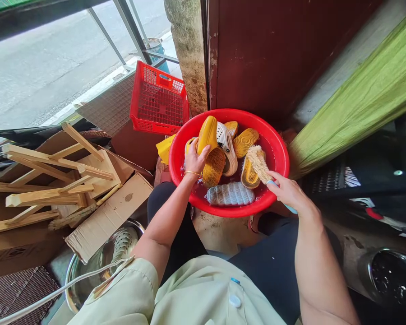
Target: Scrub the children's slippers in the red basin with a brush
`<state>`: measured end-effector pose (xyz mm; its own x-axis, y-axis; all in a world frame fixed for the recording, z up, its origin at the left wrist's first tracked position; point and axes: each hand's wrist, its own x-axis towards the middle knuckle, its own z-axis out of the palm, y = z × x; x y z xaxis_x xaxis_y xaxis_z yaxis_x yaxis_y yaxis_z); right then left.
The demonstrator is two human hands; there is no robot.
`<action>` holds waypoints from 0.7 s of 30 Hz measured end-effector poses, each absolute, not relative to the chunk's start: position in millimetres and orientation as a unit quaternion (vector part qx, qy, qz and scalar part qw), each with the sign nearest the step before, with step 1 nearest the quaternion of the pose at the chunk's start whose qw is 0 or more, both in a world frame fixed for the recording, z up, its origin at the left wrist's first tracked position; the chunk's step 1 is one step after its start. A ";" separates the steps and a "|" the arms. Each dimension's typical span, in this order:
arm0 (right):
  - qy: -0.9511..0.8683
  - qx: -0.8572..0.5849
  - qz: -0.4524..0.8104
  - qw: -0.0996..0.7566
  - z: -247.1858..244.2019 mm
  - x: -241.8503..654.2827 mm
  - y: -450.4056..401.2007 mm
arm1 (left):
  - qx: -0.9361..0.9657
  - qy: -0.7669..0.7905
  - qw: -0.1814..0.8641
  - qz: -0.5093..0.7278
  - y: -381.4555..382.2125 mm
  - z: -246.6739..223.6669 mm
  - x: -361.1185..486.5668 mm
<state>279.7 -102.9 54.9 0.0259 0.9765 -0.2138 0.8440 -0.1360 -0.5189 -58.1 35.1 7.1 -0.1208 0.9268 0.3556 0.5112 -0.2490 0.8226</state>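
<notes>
In front of me stands a red basin [230, 212] of water with several shoes in it. My left hand [196, 161] grips a yellow shoe [208, 132], raised at the basin's left side. The blue handle of a scrub brush [259, 164] is in my closed right hand [286, 189]; its pale bristles lie over a yellow sole [248, 176]. Between the hands are a white clog [227, 146], another yellow sole [214, 167] and, farther right, a yellow slipper [246, 142]. A grey-blue sole [230, 194] floats along the near side.
A red crate [160, 101] sits behind the basin to the left. Upturned wooden stools [61, 176] and cardboard [110, 214] crowd the left. A metal bowl [72, 275] holds a pale shoe. Green cloth [355, 95] hangs at right, above a dark shiny container [390, 275].
</notes>
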 end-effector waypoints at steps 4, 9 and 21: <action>-0.649 -0.704 0.266 0.111 55.0 278.5 -101.2 | 0.671 0.559 0.124 0.472 15.7 19.3 -56.4; -0.657 -0.700 0.257 0.110 56.1 274.6 -100.5 | 0.854 0.371 0.208 0.300 -32.6 24.0 -33.0; -0.653 -0.700 0.272 0.096 47.9 275.3 -95.9 | 0.875 0.398 0.248 -0.115 -54.9 -10.1 5.3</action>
<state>275.3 -95.9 47.9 -0.0018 0.9667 -0.2558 0.8626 -0.1279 -0.4895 5.3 -54.9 -10.1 0.6561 0.6408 -0.3985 0.7546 -0.5591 0.3434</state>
